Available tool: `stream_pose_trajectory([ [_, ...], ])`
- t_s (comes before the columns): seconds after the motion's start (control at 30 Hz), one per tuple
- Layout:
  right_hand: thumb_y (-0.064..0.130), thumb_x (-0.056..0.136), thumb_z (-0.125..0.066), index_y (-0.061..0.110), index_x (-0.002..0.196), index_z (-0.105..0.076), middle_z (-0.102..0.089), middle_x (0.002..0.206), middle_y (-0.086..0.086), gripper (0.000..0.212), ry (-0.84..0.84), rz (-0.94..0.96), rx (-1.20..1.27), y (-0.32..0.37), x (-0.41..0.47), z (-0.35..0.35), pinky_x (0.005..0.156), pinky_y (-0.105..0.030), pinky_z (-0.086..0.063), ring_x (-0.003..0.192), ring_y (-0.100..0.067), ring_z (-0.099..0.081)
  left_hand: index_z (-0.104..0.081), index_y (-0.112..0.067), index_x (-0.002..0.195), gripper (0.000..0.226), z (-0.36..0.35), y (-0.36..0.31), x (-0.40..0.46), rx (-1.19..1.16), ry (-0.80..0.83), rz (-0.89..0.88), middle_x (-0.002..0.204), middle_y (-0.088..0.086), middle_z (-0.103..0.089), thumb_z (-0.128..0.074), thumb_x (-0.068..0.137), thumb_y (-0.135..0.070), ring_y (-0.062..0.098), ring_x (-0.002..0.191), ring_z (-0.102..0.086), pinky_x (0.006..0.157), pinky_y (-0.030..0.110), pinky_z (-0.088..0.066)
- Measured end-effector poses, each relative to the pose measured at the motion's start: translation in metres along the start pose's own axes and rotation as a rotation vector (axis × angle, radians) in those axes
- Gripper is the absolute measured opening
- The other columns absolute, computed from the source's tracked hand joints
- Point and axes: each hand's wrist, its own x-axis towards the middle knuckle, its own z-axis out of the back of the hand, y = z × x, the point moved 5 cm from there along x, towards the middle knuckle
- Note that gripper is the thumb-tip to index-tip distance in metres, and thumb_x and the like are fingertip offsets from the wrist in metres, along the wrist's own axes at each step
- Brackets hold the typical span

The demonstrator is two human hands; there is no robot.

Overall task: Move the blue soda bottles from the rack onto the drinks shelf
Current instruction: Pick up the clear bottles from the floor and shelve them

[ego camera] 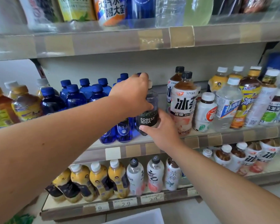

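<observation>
Several blue soda bottles with blue caps stand in rows on the middle drinks shelf; two more stand at its front edge under my left forearm. My left hand reaches over them, its fingers curled on the blue cap of a back-row bottle whose body is hidden by the hand. My right hand grips the lower part of a dark-labelled Forest Soda bottle with a cream cap, upright just right of the blue bottles. My left thumb touches that bottle's side.
Iced-tea and water bottles crowd the shelf right of the Forest Soda bottle. Yellow-labelled bottles stand to the left. More bottles fill the shelf above and the one below. A white box edge shows at the bottom.
</observation>
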Motion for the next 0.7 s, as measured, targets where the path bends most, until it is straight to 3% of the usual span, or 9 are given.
stream_pose_trajectory([
  [0.13,0.025,0.070,-0.085,0.032,0.102,-0.058,-0.061,0.085,0.024,0.043,0.060,-0.005,-0.041,-0.006,-0.003,-0.013,0.066,0.001,-0.039,0.078,0.018,-0.055,-0.048,-0.014,0.120,0.078,-0.002,0.009,0.006,0.176,0.011,-0.048,0.099,0.004,-0.065,-0.075,0.065,-0.062,0.030,0.092,-0.060,0.075,0.037,-0.037],
  [0.27,0.032,0.069,-0.085,0.030,0.107,-0.058,-0.067,0.103,0.007,0.047,0.064,-0.003,-0.076,-0.011,-0.004,-0.021,0.075,-0.014,-0.044,0.091,-0.006,-0.062,-0.047,-0.013,0.117,0.080,-0.007,0.013,0.009,0.215,0.055,-0.072,0.096,0.004,-0.063,-0.076,0.063,-0.064,0.027,0.083,-0.051,0.077,0.038,-0.036],
  [0.37,0.031,0.069,-0.085,0.033,0.105,-0.055,-0.068,0.105,0.005,0.047,0.068,0.011,-0.088,-0.013,-0.002,-0.021,0.074,-0.012,-0.042,0.092,-0.008,-0.062,-0.046,-0.013,0.113,0.077,-0.010,0.014,0.010,0.212,0.074,-0.064,0.091,0.003,-0.060,-0.077,0.063,-0.062,0.027,0.081,-0.050,0.074,0.038,-0.033],
  [0.57,0.032,0.070,-0.085,0.025,0.115,-0.059,-0.068,0.108,0.003,0.052,0.090,0.027,-0.122,-0.015,0.004,-0.023,0.085,-0.030,-0.051,0.097,-0.014,-0.062,-0.044,-0.012,0.110,0.073,-0.014,0.015,0.013,0.253,0.078,-0.078,0.082,0.000,-0.054,-0.073,0.067,-0.063,0.026,0.077,-0.049,0.076,0.037,-0.032],
  [0.7,0.033,0.069,-0.085,0.025,0.116,-0.058,-0.068,0.110,0.002,0.054,0.100,0.016,-0.132,-0.017,0.008,-0.023,0.086,-0.030,-0.051,0.097,-0.013,-0.063,-0.043,-0.014,0.107,0.074,-0.014,0.017,0.016,0.336,0.050,-0.099,0.080,0.000,-0.052,-0.069,0.065,-0.070,0.024,0.081,-0.043,0.077,0.039,-0.026],
])
